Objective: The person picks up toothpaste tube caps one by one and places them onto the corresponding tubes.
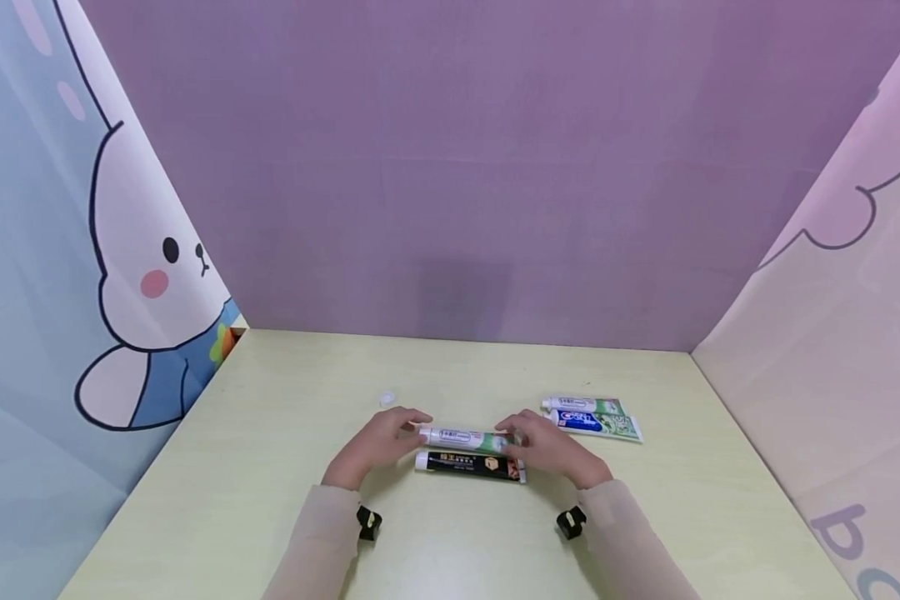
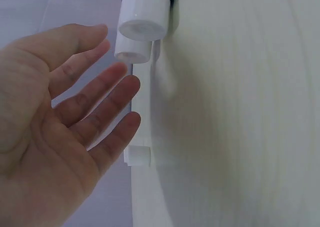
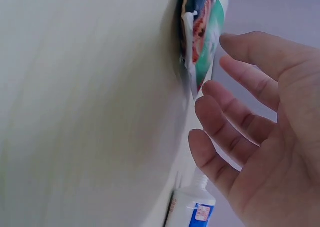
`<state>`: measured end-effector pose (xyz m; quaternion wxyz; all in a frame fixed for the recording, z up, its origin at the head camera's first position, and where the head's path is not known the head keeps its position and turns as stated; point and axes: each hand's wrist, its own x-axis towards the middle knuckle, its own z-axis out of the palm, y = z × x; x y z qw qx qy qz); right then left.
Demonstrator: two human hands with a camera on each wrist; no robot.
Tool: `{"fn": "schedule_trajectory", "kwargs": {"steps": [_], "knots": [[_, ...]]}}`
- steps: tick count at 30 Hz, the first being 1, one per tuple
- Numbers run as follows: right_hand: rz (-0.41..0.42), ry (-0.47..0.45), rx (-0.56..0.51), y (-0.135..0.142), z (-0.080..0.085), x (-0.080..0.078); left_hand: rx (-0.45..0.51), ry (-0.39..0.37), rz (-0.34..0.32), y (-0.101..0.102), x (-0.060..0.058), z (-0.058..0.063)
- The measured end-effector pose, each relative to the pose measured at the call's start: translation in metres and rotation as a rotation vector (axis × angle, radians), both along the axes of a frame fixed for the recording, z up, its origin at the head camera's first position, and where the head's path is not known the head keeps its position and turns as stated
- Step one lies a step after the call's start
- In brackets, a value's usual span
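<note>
A white-and-green toothpaste tube (image 1: pixel 461 439) lies at mid-table, its white cap toward the left. Just in front of it and parallel lies a black toothpaste tube (image 1: pixel 471 466), also capped in white. My left hand (image 1: pixel 385 439) is beside the cap end of the white-and-green tube. In the left wrist view its fingers (image 2: pixel 112 99) are spread and relaxed, with no tube in them. My right hand (image 1: pixel 546 446) is at the tail end. Its fingers (image 3: pixel 220 127) are loosely bent in the right wrist view; whether the thumb touches the tube I cannot tell.
Behind my right hand, another white-and-green tube (image 1: pixel 585 405) lies against a blue, white and green Crest toothpaste tube (image 1: pixel 598 425). A small white round cap (image 1: pixel 387 399) lies beyond my left hand. Purple cloth (image 1: pixel 450 183) stands behind the table, with printed cloths at both sides.
</note>
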<state>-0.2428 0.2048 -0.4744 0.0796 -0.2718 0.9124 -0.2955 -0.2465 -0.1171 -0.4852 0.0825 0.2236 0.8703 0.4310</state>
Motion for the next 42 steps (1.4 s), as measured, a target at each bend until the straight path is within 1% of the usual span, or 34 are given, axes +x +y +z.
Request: {"fn": "schedule_trajectory", "kwargs": {"steps": [6,10,16,21,24,26,31,36,42], "knots": [[-0.04,-0.029,-0.021,0.006,0.009,0.003,0.0,0.037,-0.014,-0.001,0.0,0.003],[-0.061,-0.006,-0.025,0.011,0.013,0.004,0.016,0.051,-0.022,-0.002,0.0,0.006],[-0.062,0.07,-0.01,0.024,0.013,0.004,0.008,0.064,-0.022,-0.004,0.001,0.008],[-0.091,0.125,-0.028,0.04,0.014,0.002,-0.017,0.074,0.012,-0.009,0.002,0.01],[-0.105,0.17,-0.04,0.05,0.015,0.001,-0.006,0.082,0.023,-0.012,0.002,0.012],[-0.116,0.211,-0.028,0.056,0.015,0.0,0.007,0.091,0.018,-0.015,0.002,0.012],[-0.172,0.247,0.031,0.069,0.015,-0.002,0.01,0.106,0.013,-0.021,0.001,0.01],[-0.215,0.25,0.073,0.08,0.014,-0.004,0.0,0.143,0.029,-0.03,0.0,0.008],[-0.277,0.195,0.131,0.091,0.014,-0.006,0.003,0.178,0.053,-0.039,-0.002,0.007]]}}
